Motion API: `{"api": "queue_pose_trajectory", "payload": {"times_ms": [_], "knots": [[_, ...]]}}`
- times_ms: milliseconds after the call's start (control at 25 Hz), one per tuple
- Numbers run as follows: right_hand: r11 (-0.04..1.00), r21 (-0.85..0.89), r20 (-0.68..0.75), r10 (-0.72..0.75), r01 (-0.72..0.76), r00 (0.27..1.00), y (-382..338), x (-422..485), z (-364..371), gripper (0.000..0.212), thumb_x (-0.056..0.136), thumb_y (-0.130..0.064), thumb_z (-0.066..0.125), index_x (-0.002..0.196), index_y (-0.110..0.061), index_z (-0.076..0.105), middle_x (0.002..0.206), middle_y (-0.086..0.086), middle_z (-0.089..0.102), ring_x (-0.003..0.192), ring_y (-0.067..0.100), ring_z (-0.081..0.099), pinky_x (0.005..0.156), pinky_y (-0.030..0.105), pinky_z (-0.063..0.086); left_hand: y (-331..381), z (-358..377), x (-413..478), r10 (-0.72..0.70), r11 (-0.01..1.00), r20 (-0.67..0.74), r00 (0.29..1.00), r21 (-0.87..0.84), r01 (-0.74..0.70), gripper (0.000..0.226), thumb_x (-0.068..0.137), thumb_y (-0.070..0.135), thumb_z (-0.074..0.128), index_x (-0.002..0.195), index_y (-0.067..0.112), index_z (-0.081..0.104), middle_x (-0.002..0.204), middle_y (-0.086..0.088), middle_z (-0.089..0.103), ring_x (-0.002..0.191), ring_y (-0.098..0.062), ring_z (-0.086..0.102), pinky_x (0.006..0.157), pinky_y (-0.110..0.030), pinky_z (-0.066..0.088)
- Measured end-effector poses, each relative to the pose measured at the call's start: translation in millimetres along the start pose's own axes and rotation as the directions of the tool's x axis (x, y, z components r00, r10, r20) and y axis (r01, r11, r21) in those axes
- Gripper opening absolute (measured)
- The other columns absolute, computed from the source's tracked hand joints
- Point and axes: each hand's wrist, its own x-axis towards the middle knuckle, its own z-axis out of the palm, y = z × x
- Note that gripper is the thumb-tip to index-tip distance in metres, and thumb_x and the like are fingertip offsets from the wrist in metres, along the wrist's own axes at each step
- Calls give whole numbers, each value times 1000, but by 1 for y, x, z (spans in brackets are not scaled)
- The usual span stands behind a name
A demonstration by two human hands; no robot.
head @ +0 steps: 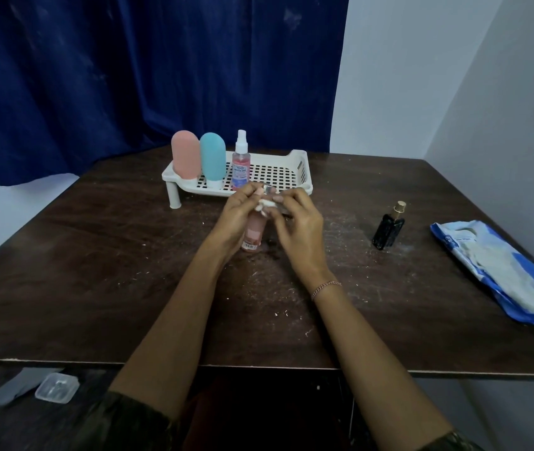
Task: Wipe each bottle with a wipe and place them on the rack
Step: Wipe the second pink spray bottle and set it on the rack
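At the worktop (pixel 96 255) centre, a pink bottle (pixel 254 232) was held in the curled grip of the left hand (pixel 238 219), and a white wipe (pixel 267 203) was pinched against its cap by the right hand (pixel 298 229). The rack (pixel 278 172) was set at twelve o'clock.

Table (pixel 96 288): rack (pixel 301 159), black bottle (pixel 388 231), wipes pack (pixel 500 271)

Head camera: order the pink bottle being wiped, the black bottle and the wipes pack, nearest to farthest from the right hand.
1. The pink bottle, gripped by the left hand, directly beside the right hand, which pinches the wipe at its top.
2. The black bottle, upright on the table, off to the right.
3. The wipes pack, at the table's right edge.
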Motion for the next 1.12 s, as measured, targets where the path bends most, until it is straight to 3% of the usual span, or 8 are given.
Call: {"api": "queue_pose_trajectory", "payload": {"times_ms": [160,280,400,480,600,760,1000,1120], "knots": [[991,75,10,106,-107,994,8,4,-5,13,81,-2,66,94,-3,65,94,5,61,88,3,54,78,16,50,-1,-3,1,14,1000,9,1000,-9,-14,20,97,4,39,95,11,58,87,1,66,77,-6,63,70,-19,51],[998,17,290,54,-61,956,11,-1,-4,16,74,2,71,86,-6,65,90,4,62,80,7,56,74,13,47,-1,-6,2,16,999,-93,996,31,-13,21,98,11,40,99,13,61,87,3,64,75,-6,60,68,-21,49],[994,-99,535,21,38,844,10,-8,5,16,70,1,73,84,-2,66,86,9,62,75,19,58,71,28,48,-2,-5,2,54,989,-203,978,145,-25,22,99,17,40,99,18,61,91,3,62,79,-6,55,72,-21,46],[995,-86,503,-5,56,865,10,-7,7,16,70,1,73,85,-1,67,85,10,62,76,23,60,72,30,49,-1,-6,1,61,991,-217,974,130,-33,22,100,18,39,97,19,61,85,2,61,73,-7,55,68,-23,46],[999,-31,256,17,-9,966,6,-4,4,15,74,1,71,89,-1,68,89,8,63,79,16,60,75,19,48,-2,-7,1,30,998,-157,987,61,-21,23,99,18,39,100,14,62,83,1,61,68,-6,58,63,-23,49],[998,1,55,61,-61,997,0,-3,5,15,77,2,69,92,-1,66,92,6,62,85,5,54,80,5,42,-4,-5,2,-2,1000,-122,993,14,4,29,100,15,37,116,-1,55,85,-4,62,69,-6,63,61,-19,52],[998,25,370,-55,50,927,5,-15,13,15,72,-2,73,87,-1,68,85,7,57,75,7,52,71,9,38,-4,-8,1,86,988,-192,978,141,-59,16,95,19,50,92,18,65,79,10,63,73,-1,56,64,-16,46],[995,31,460,-95,91,883,4,-16,12,15,73,-5,74,87,-3,69,86,7,59,76,13,58,72,19,46,-2,-12,2,79,991,-216,973,125,-53,20,95,19,49,103,14,67,103,6,65,99,-5,57,83,-20,45]]}}
